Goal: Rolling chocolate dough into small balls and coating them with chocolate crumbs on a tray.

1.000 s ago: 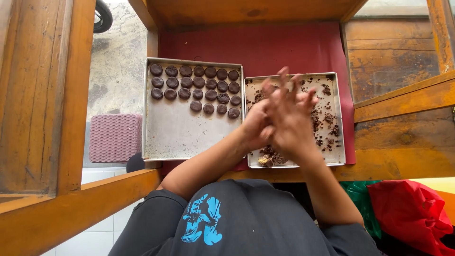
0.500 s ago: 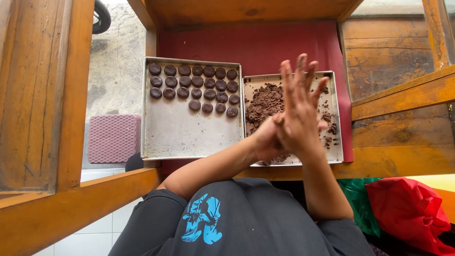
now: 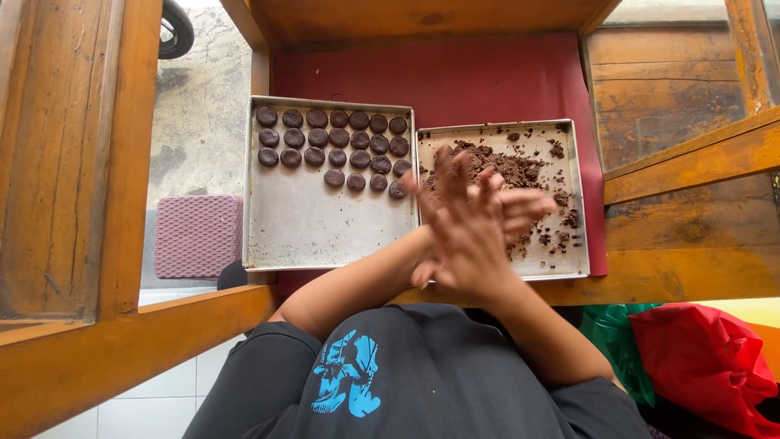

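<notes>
My right hand (image 3: 457,232) lies flat over my left hand (image 3: 524,210), palm pressed on palm, fingers spread. Anything between the palms is hidden. Both hands hover over the near left part of a metal tray (image 3: 573,262) that holds a heap of dark brown crumbly dough (image 3: 510,167) and scattered crumbs. Beside it on the left is a larger metal tray (image 3: 313,236) with several dark round flattened pieces (image 3: 337,138) in rows along its far edge; its near half is bare.
Both trays rest on a dark red mat (image 3: 487,77) on a wooden counter (image 3: 691,272) framed by wooden beams. A pink textured mat (image 3: 195,236) lies on the floor at the left. A red bag (image 3: 699,366) and a green bag (image 3: 609,333) sit at the lower right.
My hands have slid against each other: the upper hand, raised with fingers pointing away half a second ago, has dropped lower and nearer, and the lower hand's fingers now point right.
</notes>
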